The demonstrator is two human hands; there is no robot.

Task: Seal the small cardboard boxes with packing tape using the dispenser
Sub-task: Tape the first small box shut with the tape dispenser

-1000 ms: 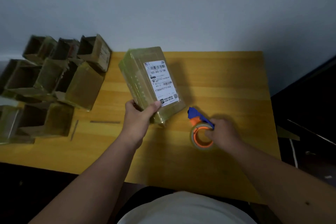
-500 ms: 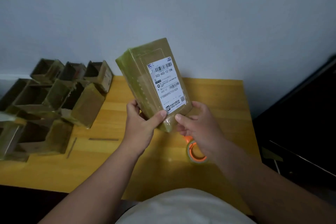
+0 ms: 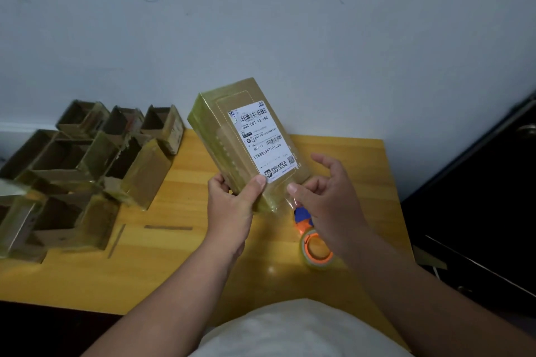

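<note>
I hold a small cardboard box [image 3: 232, 136] wrapped in clear tape, tilted up above the table, its white shipping label [image 3: 265, 142] facing me. My left hand [image 3: 232, 203] grips the box's lower left corner. My right hand [image 3: 322, 194] touches the lower right corner, thumb pressing a loose end of clear tape, the other fingers spread. The tape dispenser [image 3: 314, 243], orange and blue with a roll of clear tape, lies on the yellow wooden table [image 3: 188, 266] under my right hand.
Several open cardboard boxes [image 3: 87, 165] crowd the table's left side and overhang its edge. Two thin strips [image 3: 168, 227] lie on the table in front of them. A white wall stands behind; dark furniture [image 3: 478, 211] lies to the right.
My right hand left the dispenser on the table and came up to the box's lower right corner. The box was lifted and tilted more upright. The camera view rose.
</note>
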